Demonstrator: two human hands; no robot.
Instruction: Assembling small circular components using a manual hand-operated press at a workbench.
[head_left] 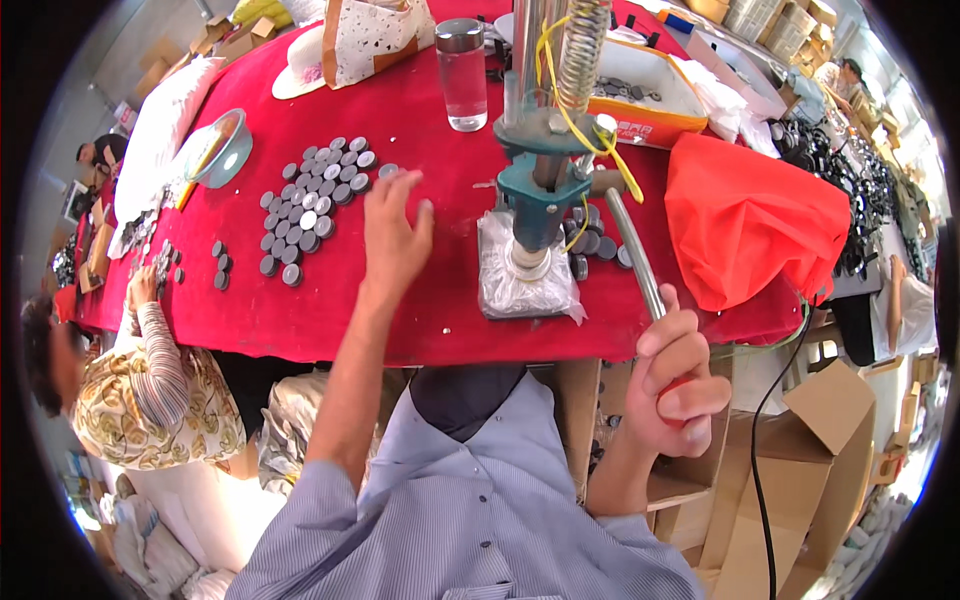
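My right hand point(672, 385) is wrapped round the red-ended metal lever point(636, 250) of a green bench press point(545, 185). The press stands on a base wrapped in clear plastic point(505, 290). My left hand point(394, 232) reaches over the red cloth, its thumb apart from the fingers, and nothing shows in it. Its fingertips are beside the right edge of a cluster of small round grey discs point(296, 215). One disc point(388, 171) lies right by the fingertips. More dark discs point(605, 247) sit behind and right of the press base, partly hidden by it.
A clear bottle point(462, 85) stands beyond the press, with an orange-and-white box of parts point(645, 100) to its right. Red fabric point(745, 220) covers the table's right end, near a hanging black cable point(757, 460). At left are a bowl point(225, 150) and a co-worker point(150, 390).
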